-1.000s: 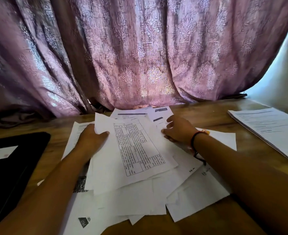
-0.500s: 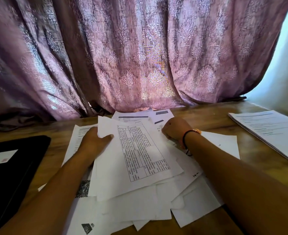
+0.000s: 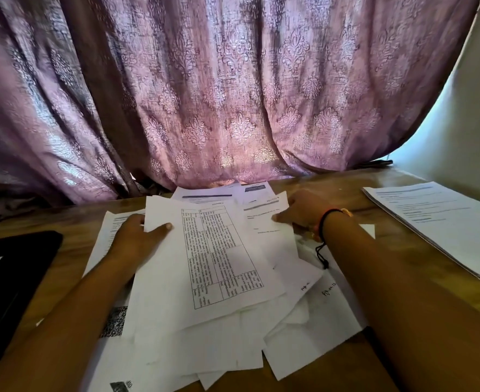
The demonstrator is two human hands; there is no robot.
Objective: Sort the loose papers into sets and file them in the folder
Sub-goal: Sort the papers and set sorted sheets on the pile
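- Two hands work one heap of loose papers (image 3: 233,343) in the middle of the wooden tabletop (image 3: 346,188). The sheets overlap too much for an exact count.
- One black folder (image 3: 15,278) lies flat at the left edge, beside the heap. One squared stack of printed pages (image 3: 445,224) lies well apart at the right.
- One patterned mauve curtain (image 3: 233,94) hangs behind the tabletop.
- The left hand (image 3: 137,239) pinches the left edge of the grid sheet (image 3: 219,258), which lies on top of the heap. Its thumb is on top and its fingers are hidden beneath.
- The right hand (image 3: 301,210), with one black cord bracelet (image 3: 322,230) at its wrist, pinches the grey-barred sheet (image 3: 264,219) at the heap's far side, thumb on top.
- Half a second ago the right hand was curled among the far papers and the grey-barred sheet did not show. It now lies over the grid sheet's right edge.
- The left hand keeps its grip on the grid sheet.
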